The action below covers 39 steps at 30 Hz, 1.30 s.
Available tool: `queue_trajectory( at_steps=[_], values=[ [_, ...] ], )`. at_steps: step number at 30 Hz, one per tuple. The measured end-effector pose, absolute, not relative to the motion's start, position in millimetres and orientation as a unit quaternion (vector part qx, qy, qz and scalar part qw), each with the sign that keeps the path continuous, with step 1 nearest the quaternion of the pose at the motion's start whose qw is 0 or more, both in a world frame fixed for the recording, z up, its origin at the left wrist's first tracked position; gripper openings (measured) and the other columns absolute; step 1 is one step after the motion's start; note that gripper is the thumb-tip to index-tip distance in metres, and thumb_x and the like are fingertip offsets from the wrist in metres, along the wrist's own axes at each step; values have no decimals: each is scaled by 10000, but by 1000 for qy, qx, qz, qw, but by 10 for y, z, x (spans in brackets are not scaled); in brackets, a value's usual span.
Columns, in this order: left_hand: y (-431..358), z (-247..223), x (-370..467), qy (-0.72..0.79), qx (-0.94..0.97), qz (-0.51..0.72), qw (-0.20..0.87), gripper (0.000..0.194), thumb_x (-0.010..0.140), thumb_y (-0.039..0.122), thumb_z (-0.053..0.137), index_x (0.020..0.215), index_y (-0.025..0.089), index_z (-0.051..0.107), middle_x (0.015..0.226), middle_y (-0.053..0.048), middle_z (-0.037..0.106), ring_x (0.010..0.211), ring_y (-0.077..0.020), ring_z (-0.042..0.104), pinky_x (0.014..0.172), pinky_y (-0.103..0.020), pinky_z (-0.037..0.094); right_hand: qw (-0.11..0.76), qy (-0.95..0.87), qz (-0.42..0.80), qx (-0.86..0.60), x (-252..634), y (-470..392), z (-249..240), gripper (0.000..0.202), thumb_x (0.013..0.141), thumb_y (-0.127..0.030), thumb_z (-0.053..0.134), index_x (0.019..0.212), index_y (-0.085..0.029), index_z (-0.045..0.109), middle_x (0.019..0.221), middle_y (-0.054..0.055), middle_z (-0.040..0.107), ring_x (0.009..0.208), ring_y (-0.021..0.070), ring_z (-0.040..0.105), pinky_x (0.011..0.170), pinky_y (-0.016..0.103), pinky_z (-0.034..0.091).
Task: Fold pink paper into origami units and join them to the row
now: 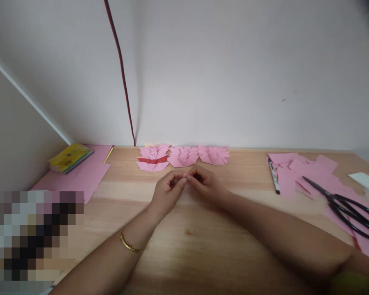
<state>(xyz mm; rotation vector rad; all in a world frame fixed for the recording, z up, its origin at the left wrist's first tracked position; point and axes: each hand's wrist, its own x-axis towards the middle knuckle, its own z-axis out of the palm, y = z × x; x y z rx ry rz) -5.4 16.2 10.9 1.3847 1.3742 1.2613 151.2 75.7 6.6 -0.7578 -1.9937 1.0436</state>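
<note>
My left hand [169,189] and my right hand [206,185] meet at the middle of the wooden table, thumbs and fingertips pinched together. Between the fingertips a small bit of pink paper [185,175] shows; most of it is hidden by the fingers, so its shape cannot be made out. Just beyond the hands, three groups of folded pink paper pieces lie side by side near the wall: a left group [153,166] with one red piece among the pink, a middle group [183,157] and a right group [214,155].
At the right, large black-handled scissors [350,207] lie on pink paper scraps [313,168], with a marker pen [274,176] and a white object [366,183] nearby. At the left are pink sheets [95,176], a yellow packet [70,157] and a pencil [108,155]. A red-black cable [123,69] hangs down the wall.
</note>
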Motion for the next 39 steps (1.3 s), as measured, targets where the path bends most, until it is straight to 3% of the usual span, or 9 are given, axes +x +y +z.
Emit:
queue_trajectory(
  at_steps=[11,22,30,35,39],
  values=[
    [180,130,-83,559,541,498,384,221,831,343,556,722,151,580,680,0,572,655,-118,500,632,-230,388,334,-795,410,-299,1508,754,48,257,884,-382,513,750,-166,552,663,-1,548,603,109,469,551,229,360],
    [182,133,-74,568,510,511,396,220,815,351,564,708,162,531,614,38,472,589,-96,420,570,-217,336,325,-807,405,-281,1527,760,81,206,910,-306,440,779,-172,525,694,3,513,647,121,470,600,241,374],
    [181,150,-64,579,506,512,383,234,816,364,572,713,154,555,655,13,533,625,-105,465,578,-218,358,325,-792,422,-297,1515,756,72,226,895,-353,484,788,-165,549,686,-3,531,627,112,468,577,230,366],
    [181,148,-43,554,510,510,416,207,791,354,602,822,150,607,715,-2,582,659,-114,502,623,-226,392,333,-795,414,-293,1509,756,49,226,901,-349,476,781,-169,538,698,7,554,644,120,491,595,238,384],
    [178,143,-52,573,520,495,396,169,769,314,605,770,146,624,671,1,575,633,-112,500,597,-219,387,322,-808,392,-298,1509,743,56,231,895,-345,484,753,-170,536,679,7,544,628,121,483,578,241,371]
  ],
)
